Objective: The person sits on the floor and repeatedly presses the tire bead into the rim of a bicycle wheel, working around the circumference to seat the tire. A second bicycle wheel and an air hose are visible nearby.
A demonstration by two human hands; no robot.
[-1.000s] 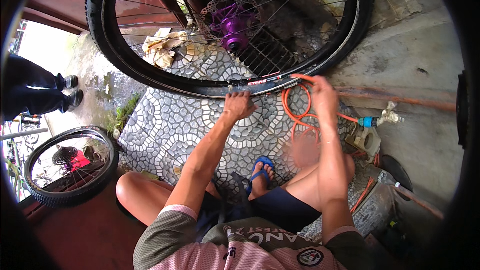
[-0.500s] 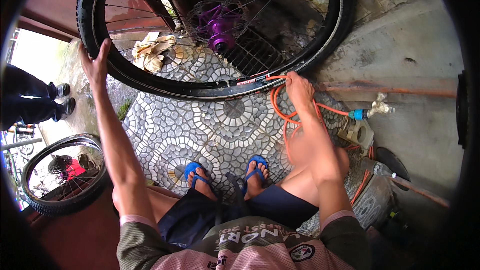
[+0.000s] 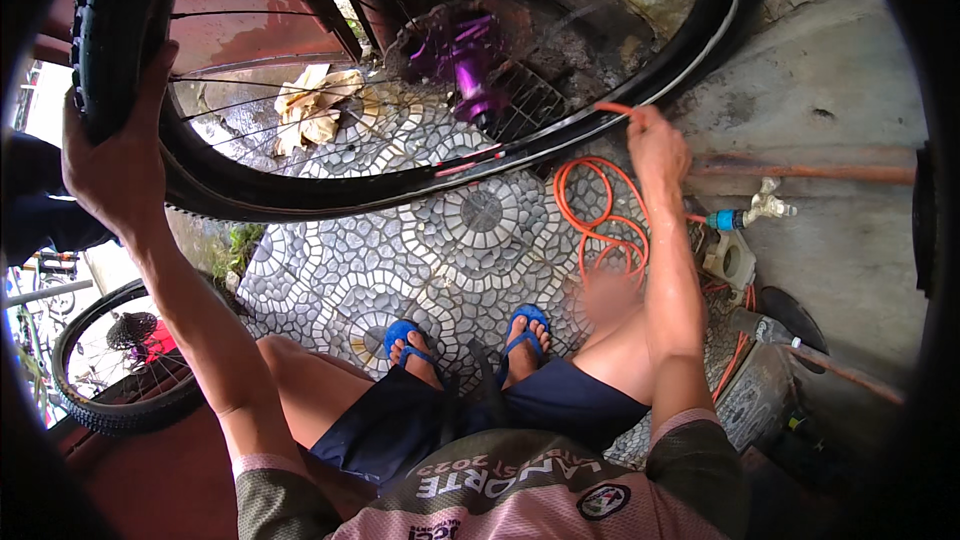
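A bicycle wheel (image 3: 300, 202) with a black knobby tyre and a purple hub (image 3: 470, 75) is held up, tilted, in front of me. My left hand (image 3: 118, 175) grips the tyre at its left side, the thumb on the inner side and the fingers partly hidden. Close to the wheel's lower right rim, my right hand (image 3: 660, 155) is closed round an orange hose (image 3: 562, 195), whose short end sticks out leftward toward the rim. The rest of this hose hangs in loops below the hand and leads to a blue connector (image 3: 722, 221) on a wall tap (image 3: 768, 206).
A second wheel (image 3: 115, 410) stands at the lower left. Crumpled tan cloth or paper (image 3: 308, 110) lies beyond the held wheel, near a drain grate (image 3: 530, 105). A pipe (image 3: 800, 168) runs along the right wall. Another person's dark-clothed legs (image 3: 40, 210) show at far left.
The held wheel has come up nearer to me and tilted, my left hand rising leftward with it. My right hand has moved right and slightly away, carrying the hose end.
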